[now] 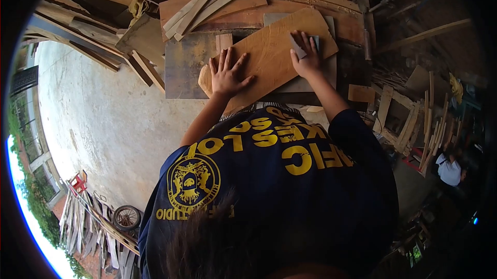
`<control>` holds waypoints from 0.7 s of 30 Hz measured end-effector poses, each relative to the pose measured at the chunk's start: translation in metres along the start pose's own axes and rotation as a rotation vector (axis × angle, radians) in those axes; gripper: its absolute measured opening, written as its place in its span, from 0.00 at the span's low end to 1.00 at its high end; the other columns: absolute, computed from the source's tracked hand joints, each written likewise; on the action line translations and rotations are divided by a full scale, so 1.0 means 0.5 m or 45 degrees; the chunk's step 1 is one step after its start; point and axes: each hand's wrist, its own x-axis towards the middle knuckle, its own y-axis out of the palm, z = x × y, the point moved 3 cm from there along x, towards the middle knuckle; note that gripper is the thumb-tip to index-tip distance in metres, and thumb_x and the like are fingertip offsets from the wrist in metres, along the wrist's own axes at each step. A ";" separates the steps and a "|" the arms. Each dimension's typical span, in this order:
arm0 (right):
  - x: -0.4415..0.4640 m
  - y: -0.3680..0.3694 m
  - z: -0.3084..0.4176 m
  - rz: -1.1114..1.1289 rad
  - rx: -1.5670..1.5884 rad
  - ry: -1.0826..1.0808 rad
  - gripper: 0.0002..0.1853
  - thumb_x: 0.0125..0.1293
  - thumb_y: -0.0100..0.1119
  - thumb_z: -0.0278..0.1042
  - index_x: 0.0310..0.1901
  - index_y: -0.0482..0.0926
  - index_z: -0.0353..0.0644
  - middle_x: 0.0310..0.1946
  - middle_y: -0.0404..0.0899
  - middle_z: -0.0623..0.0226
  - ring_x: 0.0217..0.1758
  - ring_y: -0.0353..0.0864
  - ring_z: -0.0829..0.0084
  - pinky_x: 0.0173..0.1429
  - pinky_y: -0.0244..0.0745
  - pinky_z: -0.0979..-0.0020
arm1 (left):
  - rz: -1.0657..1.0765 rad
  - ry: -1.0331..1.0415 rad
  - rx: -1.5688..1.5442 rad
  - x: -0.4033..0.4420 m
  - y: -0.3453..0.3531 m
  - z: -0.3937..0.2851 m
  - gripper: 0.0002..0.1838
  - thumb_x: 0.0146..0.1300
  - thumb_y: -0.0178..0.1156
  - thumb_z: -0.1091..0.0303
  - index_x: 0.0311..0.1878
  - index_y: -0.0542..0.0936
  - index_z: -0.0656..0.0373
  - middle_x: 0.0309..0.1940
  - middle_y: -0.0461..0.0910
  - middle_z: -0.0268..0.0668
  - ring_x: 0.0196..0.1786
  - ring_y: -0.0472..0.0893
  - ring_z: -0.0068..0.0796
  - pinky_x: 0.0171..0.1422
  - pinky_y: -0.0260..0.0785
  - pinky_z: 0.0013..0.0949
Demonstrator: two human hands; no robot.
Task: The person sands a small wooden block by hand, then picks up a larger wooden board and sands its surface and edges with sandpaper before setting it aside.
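1. Navy cloth shirt [290,211]: yellow "FIC", "STUDIO".
2. Long tan wooden board [266,53] across brown desk's [181,84] near edge; pale concrete floor [98,113] leftward.
3. Left hand [226,78] spread on board; right hand [309,62] holding grey sheet [297,47], perhaps sandpaper.

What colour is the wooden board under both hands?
The board is golden brown, seen best in the head view.

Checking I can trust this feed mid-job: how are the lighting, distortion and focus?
Head view: strong fisheye bending, black corners; far left, a blown-out white patch; right side dim, the person in a light top hard to make out; hair at bottom looks soft; left hand, right hand and board read clearly.
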 end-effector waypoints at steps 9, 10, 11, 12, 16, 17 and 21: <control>0.036 0.025 0.027 -0.050 -0.078 0.208 0.31 0.66 0.40 0.44 0.69 0.52 0.44 0.71 0.49 0.60 0.75 0.41 0.57 0.75 0.33 0.55 | -0.023 0.012 0.021 0.000 0.002 0.002 0.40 0.51 0.47 0.28 0.68 0.61 0.30 0.72 0.50 0.42 0.74 0.47 0.41 0.72 0.26 0.61; 0.017 0.024 0.097 -0.043 0.004 0.053 0.31 0.65 0.42 0.43 0.69 0.53 0.45 0.71 0.49 0.61 0.75 0.41 0.58 0.75 0.34 0.55 | -0.029 0.002 0.020 0.001 0.003 0.003 0.40 0.51 0.47 0.28 0.68 0.61 0.30 0.72 0.50 0.42 0.74 0.47 0.41 0.72 0.26 0.61; -0.004 0.028 0.162 0.008 0.067 -0.054 0.31 0.65 0.42 0.43 0.69 0.53 0.45 0.70 0.50 0.61 0.75 0.42 0.58 0.75 0.34 0.56 | -0.032 0.007 0.006 0.001 0.003 0.003 0.40 0.52 0.47 0.28 0.68 0.61 0.31 0.71 0.50 0.43 0.74 0.47 0.42 0.72 0.27 0.61; -0.025 0.030 0.216 0.059 0.131 -0.160 0.31 0.65 0.43 0.42 0.69 0.54 0.46 0.70 0.51 0.61 0.75 0.43 0.58 0.75 0.35 0.56 | -0.035 0.013 -0.008 -0.001 0.003 0.003 0.40 0.52 0.47 0.29 0.68 0.61 0.32 0.71 0.50 0.44 0.74 0.47 0.42 0.72 0.27 0.61; -0.028 0.020 0.244 0.110 0.293 -0.342 0.30 0.64 0.43 0.41 0.68 0.56 0.49 0.70 0.53 0.64 0.74 0.47 0.60 0.75 0.38 0.58 | -0.046 0.005 -0.043 0.002 0.007 0.010 0.40 0.52 0.48 0.29 0.68 0.61 0.32 0.71 0.50 0.43 0.74 0.47 0.42 0.72 0.26 0.59; -0.008 0.019 0.212 0.100 0.257 -0.307 0.29 0.64 0.43 0.41 0.68 0.56 0.49 0.70 0.53 0.64 0.74 0.47 0.61 0.75 0.39 0.58 | -0.038 0.000 -0.049 0.002 0.003 0.007 0.40 0.52 0.47 0.29 0.68 0.61 0.32 0.71 0.50 0.43 0.74 0.47 0.41 0.72 0.27 0.59; 0.093 0.035 0.054 -0.069 0.056 0.052 0.28 0.65 0.43 0.41 0.67 0.58 0.50 0.69 0.55 0.66 0.73 0.49 0.61 0.75 0.39 0.58 | -0.040 -0.007 -0.041 -0.002 0.000 0.005 0.38 0.54 0.48 0.32 0.68 0.61 0.32 0.71 0.51 0.41 0.74 0.48 0.39 0.73 0.28 0.59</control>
